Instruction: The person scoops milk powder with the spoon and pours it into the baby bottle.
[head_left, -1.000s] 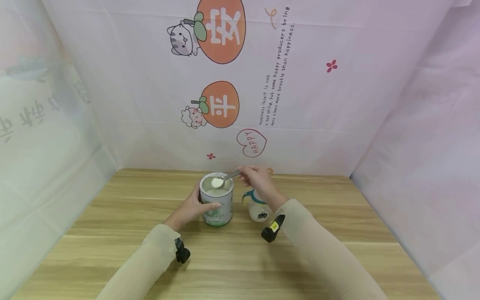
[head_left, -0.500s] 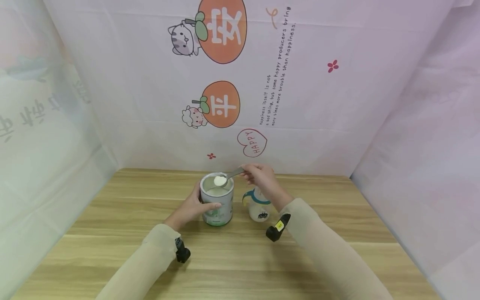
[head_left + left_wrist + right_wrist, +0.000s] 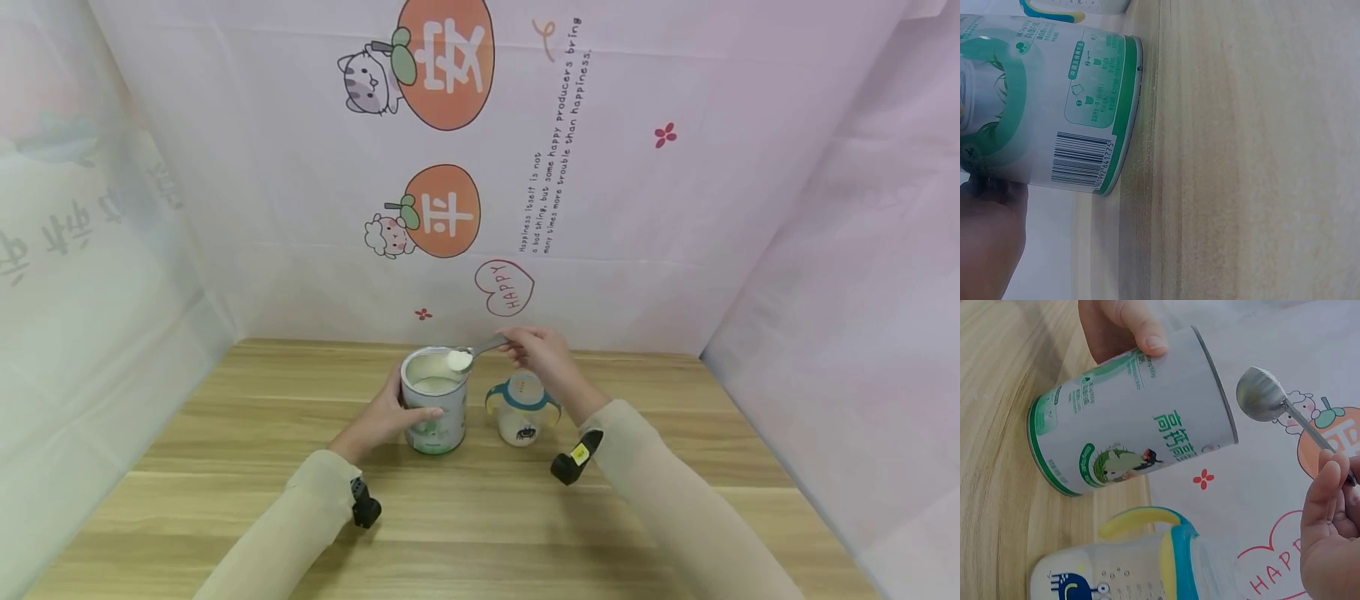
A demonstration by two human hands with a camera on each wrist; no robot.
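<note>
My left hand grips the side of an open milk powder can, its thumb across the front; the can stands upright with pale powder inside. The handle of a metal measuring spoon is pinched in my right hand. White powder fills the spoon's bowl, which hovers over the can's right rim. Just right of the can stands a baby bottle with blue and yellow handles, its top open, below my right hand. The left wrist view shows the can's green-and-white label and barcode.
The wooden table ends at a printed white cloth hung behind it. More cloth hangs at both sides. A black camera is strapped to each wrist.
My right hand has moved right, lifting the powder-filled spoon from inside the can to above its right rim. More of the baby bottle shows now. My left hand has kept still on the can.
</note>
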